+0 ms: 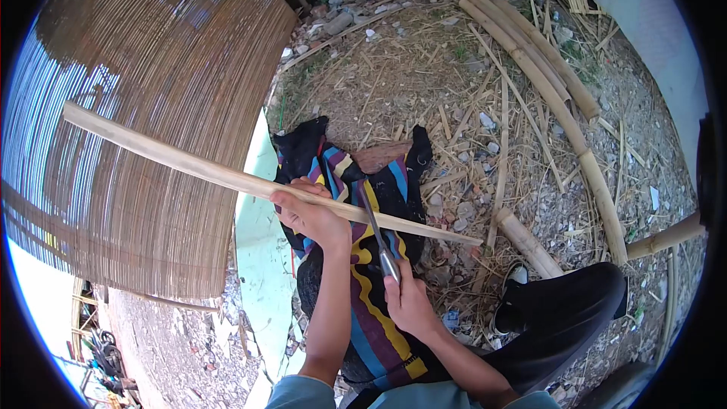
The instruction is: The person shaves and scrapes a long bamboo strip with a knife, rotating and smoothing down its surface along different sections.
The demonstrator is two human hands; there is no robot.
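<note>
A long split bamboo strip (189,169) slants across the view from upper left down to the right, over my lap. My left hand (312,216) is closed around it near its middle. In my right hand (413,304) I grip a knife (380,238) by its handle, with its narrow dark blade crossing the strip just right of my left hand. Whether the blade cuts into the bamboo or only rests against it, I cannot tell. Beneath both hands lies a striped cloth (363,291) in black, yellow, purple and blue, draped over my leg.
A slatted bamboo screen (151,144) stands at the left. Long bamboo poles (560,106) lie on the right, and a shorter bamboo piece (528,242) lies near my shoe (516,276). Bamboo shavings, stones and litter cover the ground. A pale green panel (261,288) is beside the cloth.
</note>
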